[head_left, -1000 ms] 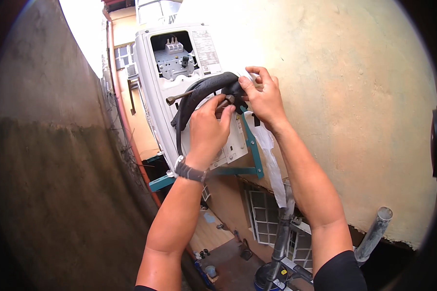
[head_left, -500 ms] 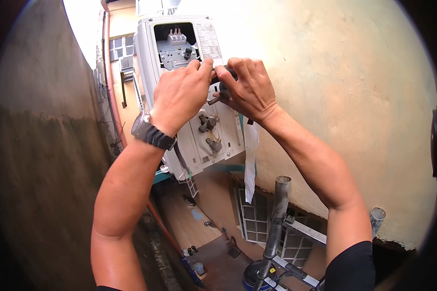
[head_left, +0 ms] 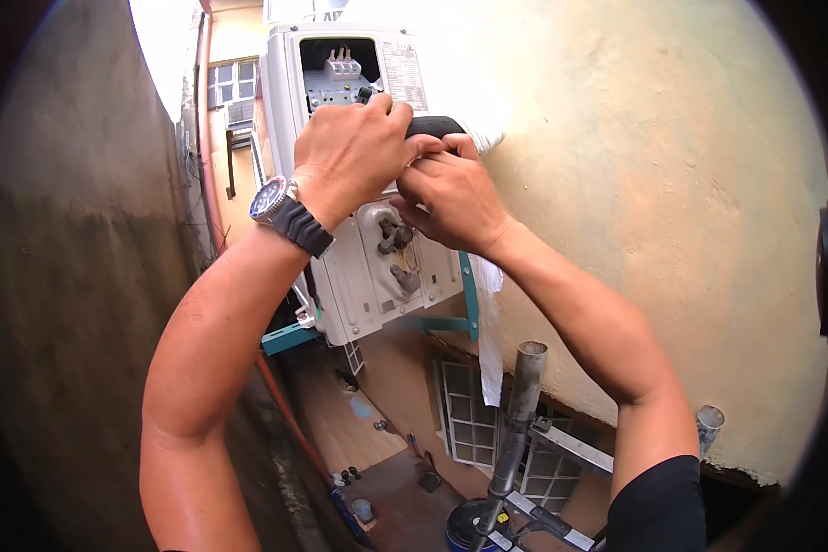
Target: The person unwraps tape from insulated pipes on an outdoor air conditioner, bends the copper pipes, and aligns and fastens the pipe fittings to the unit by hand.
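Note:
A white outdoor air-conditioner unit [head_left: 368, 267] hangs on a teal bracket [head_left: 467, 294] against a cream wall, its side cover off and a terminal block [head_left: 340, 66] showing at the top. My left hand [head_left: 354, 152], a dark watch on its wrist, grips a black insulated hose [head_left: 432, 125] against the unit's side. My right hand [head_left: 451, 193] presses on the same hose from just below, fingers curled around it. Two brass service valves [head_left: 397, 250] sit right under my hands.
A rough dark wall [head_left: 74, 304] closes in on the left. Metal ladder tubes [head_left: 524, 396] rise from below beside my right arm. Far down lie a narrow alley floor, window grilles [head_left: 469, 414], a blue bucket [head_left: 469, 529] and small items.
The view has shifted and both hands have moved higher on the unit. The long loop of black hose seen a second ago is now bunched under my hands near the top.

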